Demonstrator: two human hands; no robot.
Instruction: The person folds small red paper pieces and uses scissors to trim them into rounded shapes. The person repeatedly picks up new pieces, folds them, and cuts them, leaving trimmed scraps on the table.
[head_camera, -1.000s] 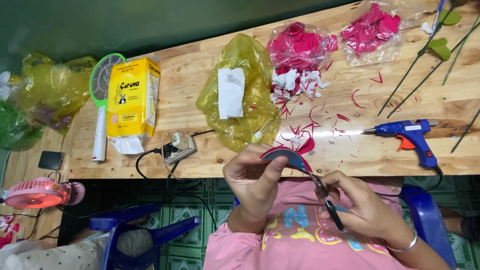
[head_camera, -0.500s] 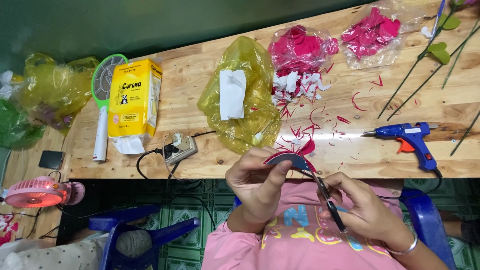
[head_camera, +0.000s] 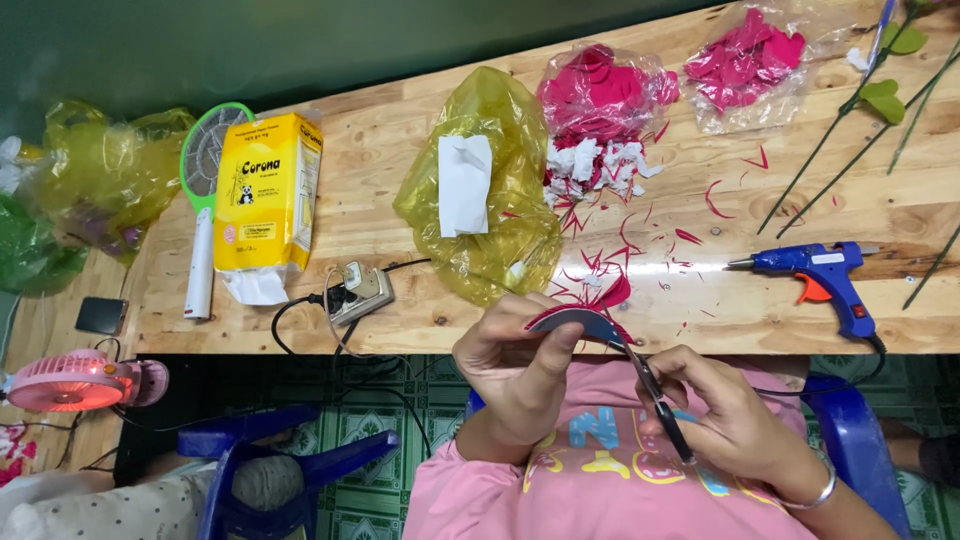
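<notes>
Your left hand pinches a thin petal piece: matt, paper-like, grey back, pink edge. Your right hand holds small scissors, dark handles, blades look like metal. The table is bare pale wood, knots and grain visible, smooth, slight sheen. The yellow bag is thin glossy plastic film, crinkled, with a matt white paper slip on it. The glue gun is hard blue plastic, semi-gloss. Your wrist bangle is shiny metal.
</notes>
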